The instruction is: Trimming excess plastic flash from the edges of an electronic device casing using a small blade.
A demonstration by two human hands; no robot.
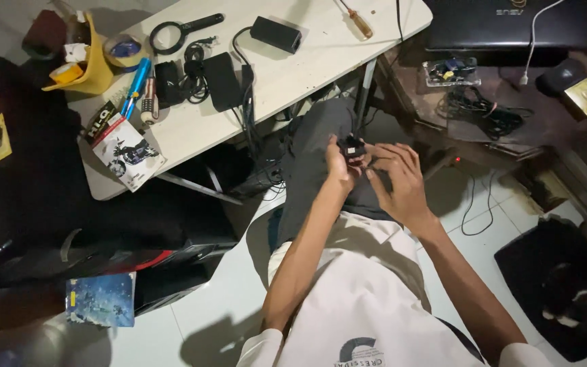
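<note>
Over my lap, in the middle of the head view, both hands meet around a small black boxy part (352,147). My left hand (340,165) grips it from the left, thumb on top. My right hand (397,178) reaches in from the right, fingertips touching the part's side. A thin dark cable seems to run up from the part toward the table edge. I sit in grey trousers and a white shirt.
A white table (293,75) ahead holds a magnifying glass (183,30), black power adapters (276,33), a screwdriver (357,22), tape rolls, a yellow holder (87,65) and booklets. A closed black laptop (511,24) and tangled cables (485,114) lie on a dark surface at right. A black bag (565,285) sits on the tiled floor.
</note>
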